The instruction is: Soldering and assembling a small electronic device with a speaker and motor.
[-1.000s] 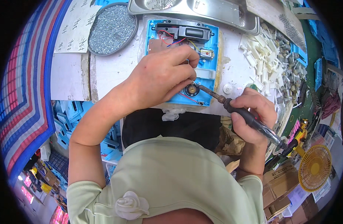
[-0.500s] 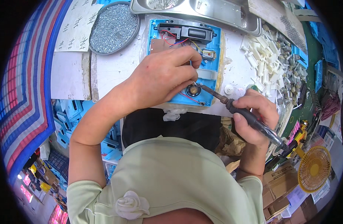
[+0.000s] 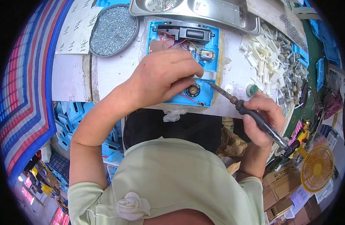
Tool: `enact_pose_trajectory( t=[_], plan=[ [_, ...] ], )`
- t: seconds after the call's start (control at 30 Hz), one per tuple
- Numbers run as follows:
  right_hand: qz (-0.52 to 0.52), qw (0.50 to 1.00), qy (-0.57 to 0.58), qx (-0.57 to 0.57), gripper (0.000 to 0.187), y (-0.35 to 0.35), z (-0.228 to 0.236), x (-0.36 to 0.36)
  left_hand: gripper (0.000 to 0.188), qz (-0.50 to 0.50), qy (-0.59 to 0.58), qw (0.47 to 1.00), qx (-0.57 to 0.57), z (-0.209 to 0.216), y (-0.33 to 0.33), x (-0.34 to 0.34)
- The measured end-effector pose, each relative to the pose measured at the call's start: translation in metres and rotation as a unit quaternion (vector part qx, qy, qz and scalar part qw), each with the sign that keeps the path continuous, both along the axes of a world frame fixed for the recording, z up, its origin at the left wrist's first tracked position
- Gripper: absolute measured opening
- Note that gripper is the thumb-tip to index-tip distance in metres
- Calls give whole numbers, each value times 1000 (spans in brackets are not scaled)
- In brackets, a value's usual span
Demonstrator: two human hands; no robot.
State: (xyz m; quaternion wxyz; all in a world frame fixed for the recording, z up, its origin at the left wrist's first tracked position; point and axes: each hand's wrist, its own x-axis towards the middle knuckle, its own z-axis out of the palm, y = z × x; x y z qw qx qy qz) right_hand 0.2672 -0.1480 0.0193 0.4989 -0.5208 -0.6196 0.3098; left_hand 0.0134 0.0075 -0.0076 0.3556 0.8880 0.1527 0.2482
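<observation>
My right hand [image 3: 263, 118] is wrapped round the dark handle of a soldering iron [image 3: 259, 122]. The iron's tip points left, just above and to the right of a small round speaker [image 3: 193, 90], apart from it. This speaker sits in a light-blue plastic housing [image 3: 213, 41] that lies open on the table. Over the housing's left side, my left hand [image 3: 163, 77] has thumb and fingers pinched together near the speaker; what they hold is hidden. Inside the housing are a black compartment part [image 3: 195, 34], a small motor-like part [image 3: 207, 55] and red, blue and yellow wires.
A round tray of small screws [image 3: 114, 30] stands at the far left, beside a metal tray [image 3: 213, 17]. White plastic parts [image 3: 264, 60] are heaped at right, near a small green-edged roll [image 3: 251, 89]. A yellow fan [image 3: 317, 168] is at lower right.
My right hand has drawn the soldering iron right, its tip leaving the speaker's edge. My left hand's fingers have shifted slightly and stay pinched.
</observation>
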Motion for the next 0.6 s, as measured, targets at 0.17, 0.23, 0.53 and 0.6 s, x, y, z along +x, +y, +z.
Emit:
enact_pose_trajectory(
  t=[0.17,0.23,0.53,0.6],
  plan=[
    [6,1000,-8,11,26,-1,0,1,21,-26,-6,999,18,-1,2,-1],
    [7,1000,-14,8,27,-1,1,-1,21,-26,-4,999,33,0,1,0],
    [23,999,-38,-9,29,0,-2,-7,22,-8,36,998,42,3,-4,1],
    [19,999,-37,-13,28,1,-2,-9,23,-11,37,998,42,3,-3,1]
  ],
)
